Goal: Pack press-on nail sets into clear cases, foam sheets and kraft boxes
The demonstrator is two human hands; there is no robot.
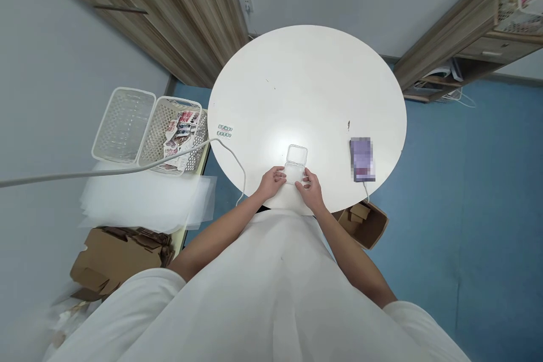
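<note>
Clear box [294, 173] is grasped from both sides, its left edge by the fingers of the left hand [272, 182] and its right edge by the fingers of the right hand [313, 188]; its lid is swung open just beyond the fingertips. Far ahead of the left hand, a wooden wardrobe [178, 11] is seen. Both hands and the box are supported by a round white worktop [309, 79], mostly spread ahead of them. Far ahead and right of the right hand, a wooden cabinet [449, 39] is placed. Well left of the left hand, a white basket [155, 130] is filled with printed packets [182, 133], its lid laid back. Nearer the person, translucent sheets [136, 198] are stacked, with folded cardboard [116, 260] piled beside them. Right of the right hand, below the worktop's edge, a carton [373, 226] is partly hidden. Left of the left hand, a white cable [102, 174] is stretched over the basket and onto the worktop. Right of the right hand, a phone [362, 158] is laid, its screen blurred. Ahead and left of the left hand, a card of small green pieces [224, 131] is placed.
</note>
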